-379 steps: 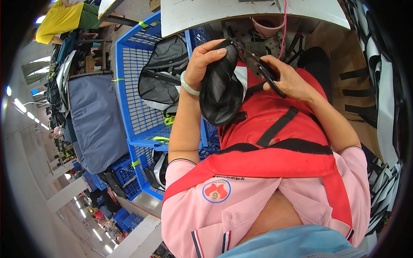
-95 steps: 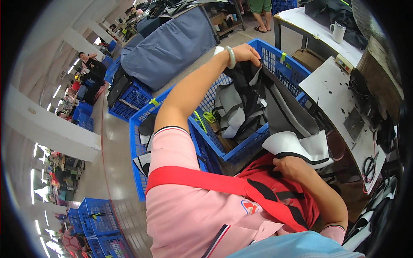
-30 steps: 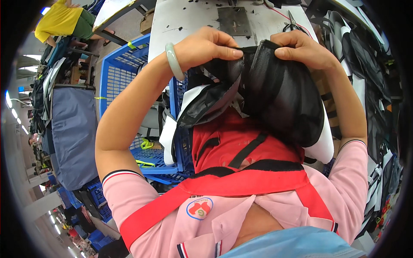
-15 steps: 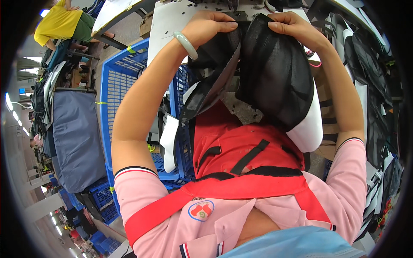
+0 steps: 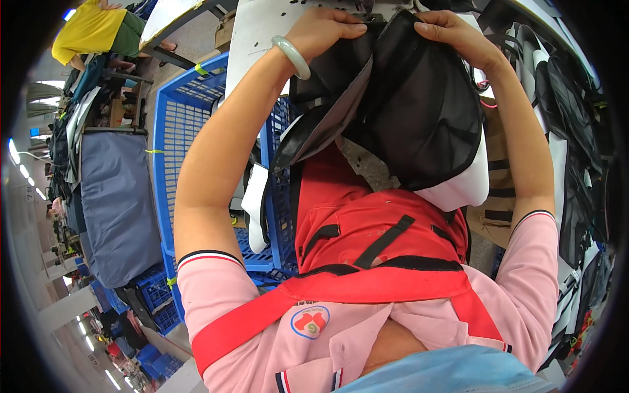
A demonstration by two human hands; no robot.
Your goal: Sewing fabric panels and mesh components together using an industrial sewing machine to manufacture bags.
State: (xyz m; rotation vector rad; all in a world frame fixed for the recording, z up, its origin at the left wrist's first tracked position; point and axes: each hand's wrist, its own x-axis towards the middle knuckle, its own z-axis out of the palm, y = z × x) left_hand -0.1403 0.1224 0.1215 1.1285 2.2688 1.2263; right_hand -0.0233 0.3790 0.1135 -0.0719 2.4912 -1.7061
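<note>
My left hand [image 5: 325,31] pinches the upper left edge of a black mesh fabric piece [image 5: 419,98]. With thumb and fingers closed, my right hand [image 5: 452,34] grips the same piece farther right along its top. Between my hands the fabric lies at the edge of a white table [image 5: 259,42], and the rest hangs down over my red apron [image 5: 327,226]. A grey panel with a black border folds out at its left side, and a white panel [image 5: 458,187] shows below it on the right. Part of a dark machine shows beyond my hands at the top edge, mostly cut off.
A blue plastic crate [image 5: 196,118] stands to my left with black and white pieces in it. Heaped black and white fabric pieces [image 5: 567,118] lie at the right. A cardboard box [image 5: 495,190] is under the right forearm. Farther left, a person in yellow [image 5: 92,33] bends over.
Both hands have moved slightly away from me, toward the table's far side, drawing the fabric with them. The hanging part has swung up and opened somewhat, showing more grey lining.
</note>
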